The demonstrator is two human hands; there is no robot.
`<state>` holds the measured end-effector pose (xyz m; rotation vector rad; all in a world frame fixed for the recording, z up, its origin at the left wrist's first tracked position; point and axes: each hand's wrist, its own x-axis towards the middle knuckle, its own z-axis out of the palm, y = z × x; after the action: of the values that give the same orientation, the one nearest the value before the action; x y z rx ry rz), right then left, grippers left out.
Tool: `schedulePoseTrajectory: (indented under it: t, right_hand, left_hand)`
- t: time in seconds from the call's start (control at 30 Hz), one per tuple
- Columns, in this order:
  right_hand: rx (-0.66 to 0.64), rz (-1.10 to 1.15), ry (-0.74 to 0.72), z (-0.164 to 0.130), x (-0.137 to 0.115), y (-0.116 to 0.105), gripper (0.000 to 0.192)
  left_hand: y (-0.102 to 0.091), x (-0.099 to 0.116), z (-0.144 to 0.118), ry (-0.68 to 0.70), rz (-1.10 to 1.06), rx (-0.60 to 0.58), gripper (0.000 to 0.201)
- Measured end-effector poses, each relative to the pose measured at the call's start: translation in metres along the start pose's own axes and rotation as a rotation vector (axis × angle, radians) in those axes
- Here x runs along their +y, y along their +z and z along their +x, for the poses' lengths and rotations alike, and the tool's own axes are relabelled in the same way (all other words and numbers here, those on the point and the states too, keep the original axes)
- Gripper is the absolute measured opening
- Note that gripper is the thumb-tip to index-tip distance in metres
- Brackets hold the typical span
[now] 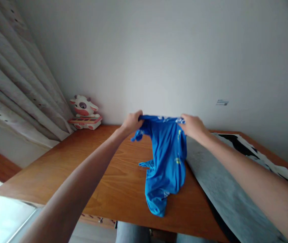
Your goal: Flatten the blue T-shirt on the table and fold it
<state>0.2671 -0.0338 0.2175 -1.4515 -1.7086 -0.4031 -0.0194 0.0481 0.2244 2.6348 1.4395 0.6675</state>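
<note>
Holds a blue printed garment (pixel 167 152), apparently a shirt, up over the wooden counter (pixel 118 194). Grips one end of its patterned upper edge in the closed fingers of the left hand (pixel 133 122) and the other end in the closed fingers of the right hand (pixel 193 126), drawing that edge nearly straight and level between them. Lets the rest hang in loose creases, with one bunched bit dangling just beside the left hand and a flap poking out lower on the same side. Cannot tell about contact between the lowest fold and the wood. Seems only partway along, judging by the cloth: lifted and spread along one edge, but rumpled below, neither flat nor folded, and not set down. Leaves untouched the grey cloth (pixel 204 163) to the right, the black-and-white cloth (pixel 235 140) behind it, and the cow-shaped toy keyboard (pixel 84 113) at the far left, near the curtain (pixel 19 71).
</note>
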Motion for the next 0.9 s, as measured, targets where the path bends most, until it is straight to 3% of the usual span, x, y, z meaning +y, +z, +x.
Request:
schedulePoseTrajectory:
  t: [0.07, 0.13, 0.17, 0.23, 0.3, 0.33, 0.43, 0.57, 0.63, 0.7, 0.83, 0.9]
  right_hand:
    - [0.105, -0.049, 0.012, 0.04, -0.017, -0.024, 0.006]
    - [0.22, 0.004, -0.026, 0.063, -0.036, -0.049, 0.012]
    - [0.231, 0.058, -0.063, 0.066, -0.044, -0.059, 0.015]
    - [0.166, 0.151, -0.107, 0.056, -0.053, -0.074, 0.01]
    - [-0.052, 0.206, -0.123, 0.027, -0.055, -0.081, 0.009]
    - [-0.168, 0.256, -0.115, 0.007, -0.054, -0.081, 0.008]
    - [-0.578, 0.374, -0.04, -0.069, -0.048, -0.068, 0.004]
    - [-0.887, 0.353, 0.061, -0.177, -0.047, -0.037, 0.022]
    - [-0.972, 0.303, 0.129, -0.216, -0.047, -0.028, 0.022]
    - [-0.938, 0.354, 0.176, -0.239, -0.047, -0.029, 0.019]
    - [-0.909, 0.472, 0.276, -0.246, -0.04, -0.039, 0.021]
    - [-0.878, 0.481, 0.306, -0.245, -0.036, -0.039, 0.021]
  left_hand:
    - [-0.048, 0.009, 0.02, 0.071, -0.059, 0.495, 0.019]
    - [-0.088, 0.021, 0.022, 0.226, -0.095, 0.743, 0.018]
    - [-0.104, 0.027, 0.016, 0.287, -0.097, 0.81, 0.018]
    - [-0.122, 0.035, -0.009, 0.372, -0.093, 0.836, 0.018]
    - [-0.121, 0.037, -0.048, 0.421, -0.101, 0.708, 0.02]
    - [-0.114, 0.037, -0.071, 0.443, -0.112, 0.578, 0.021]
    - [-0.068, 0.032, -0.144, 0.308, -0.142, 0.003, 0.019]
    - [0.007, 0.026, -0.225, 0.161, -0.159, -0.577, 0.018]
    - [0.032, 0.023, -0.247, 0.122, -0.187, -0.78, 0.017]
    - [0.048, 0.015, -0.252, 0.044, -0.254, -0.768, 0.032]
    - [0.077, -0.005, -0.221, -0.141, -0.243, -0.366, 0.038]
    - [0.094, -0.01, -0.201, -0.234, -0.154, -0.265, 0.042]
